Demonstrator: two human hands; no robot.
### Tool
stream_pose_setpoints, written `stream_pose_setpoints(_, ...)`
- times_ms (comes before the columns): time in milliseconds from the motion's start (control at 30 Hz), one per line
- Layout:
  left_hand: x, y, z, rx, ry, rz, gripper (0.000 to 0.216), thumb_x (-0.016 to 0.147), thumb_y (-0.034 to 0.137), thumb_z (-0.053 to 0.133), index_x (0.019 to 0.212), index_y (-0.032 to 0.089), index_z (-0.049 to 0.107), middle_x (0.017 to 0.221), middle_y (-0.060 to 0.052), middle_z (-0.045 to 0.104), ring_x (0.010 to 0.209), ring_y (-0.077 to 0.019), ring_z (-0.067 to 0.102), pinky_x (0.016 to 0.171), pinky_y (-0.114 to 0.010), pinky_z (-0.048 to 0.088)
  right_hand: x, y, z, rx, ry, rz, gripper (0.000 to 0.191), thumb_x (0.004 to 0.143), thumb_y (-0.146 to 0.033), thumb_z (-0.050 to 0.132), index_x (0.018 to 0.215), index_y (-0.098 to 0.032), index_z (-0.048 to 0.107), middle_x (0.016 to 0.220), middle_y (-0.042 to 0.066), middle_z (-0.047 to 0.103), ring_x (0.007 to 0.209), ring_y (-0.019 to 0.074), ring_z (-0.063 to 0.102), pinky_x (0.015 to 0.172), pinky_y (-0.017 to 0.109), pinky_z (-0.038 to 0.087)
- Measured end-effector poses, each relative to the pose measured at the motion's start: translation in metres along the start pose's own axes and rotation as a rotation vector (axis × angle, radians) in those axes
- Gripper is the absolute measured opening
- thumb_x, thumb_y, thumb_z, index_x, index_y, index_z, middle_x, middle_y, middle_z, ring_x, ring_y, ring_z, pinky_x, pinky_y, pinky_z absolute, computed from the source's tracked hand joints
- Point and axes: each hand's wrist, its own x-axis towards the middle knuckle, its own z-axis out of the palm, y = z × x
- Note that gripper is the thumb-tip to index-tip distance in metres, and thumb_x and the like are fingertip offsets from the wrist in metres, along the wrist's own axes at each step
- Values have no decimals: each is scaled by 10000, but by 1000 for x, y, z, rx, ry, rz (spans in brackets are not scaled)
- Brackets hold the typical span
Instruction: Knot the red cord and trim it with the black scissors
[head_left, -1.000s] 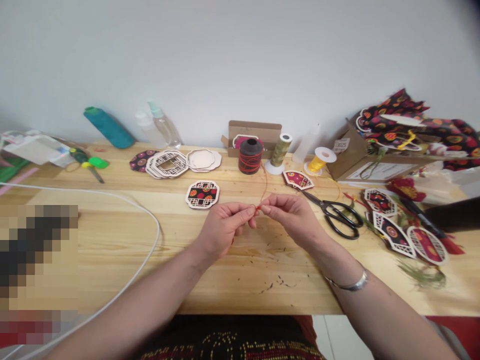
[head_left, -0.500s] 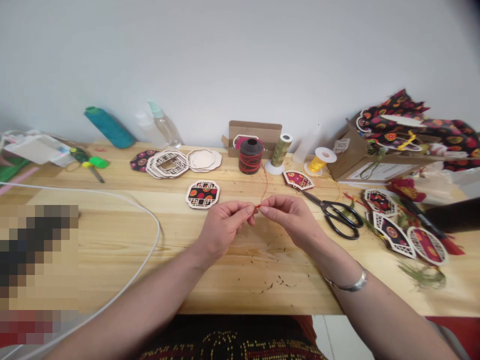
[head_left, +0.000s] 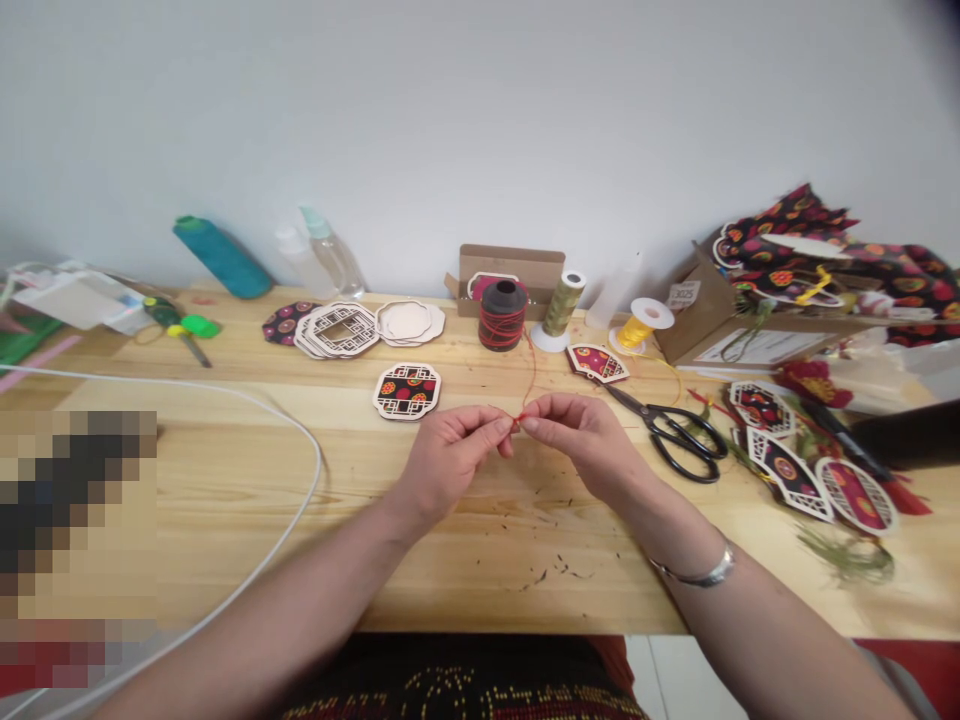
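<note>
We pinch the cord [head_left: 533,372] with left hand [head_left: 454,455] and right hand [head_left: 583,437], fingertips nearly meeting, likely for fine control, slack running toward the spool [head_left: 502,316] beyond them, scissors [head_left: 651,411] beside the right, presumably for easy reach.

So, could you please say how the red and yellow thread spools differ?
The red thread spool has a black body; the yellow thread spool has white flanges. A red strand runs from the red thread spool to the left hand and right hand; a yellow strand trails from the yellow thread spool onto the table. Both hold thread.
</note>
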Motion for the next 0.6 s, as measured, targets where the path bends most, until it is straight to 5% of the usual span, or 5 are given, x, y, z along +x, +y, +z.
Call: stream_pose_setpoints(600, 2, 4, 2, -286, -29, -196, 134, 692, 254, 697, 678, 121, 698, 527, 4, 542, 435, -26, 322, 403, -184, 134, -1, -5, -1, 86, -36, 27, 188, 718, -354, 696, 717, -168, 673, 682, 2, 629, 626, 101, 509, 643, 265, 379)
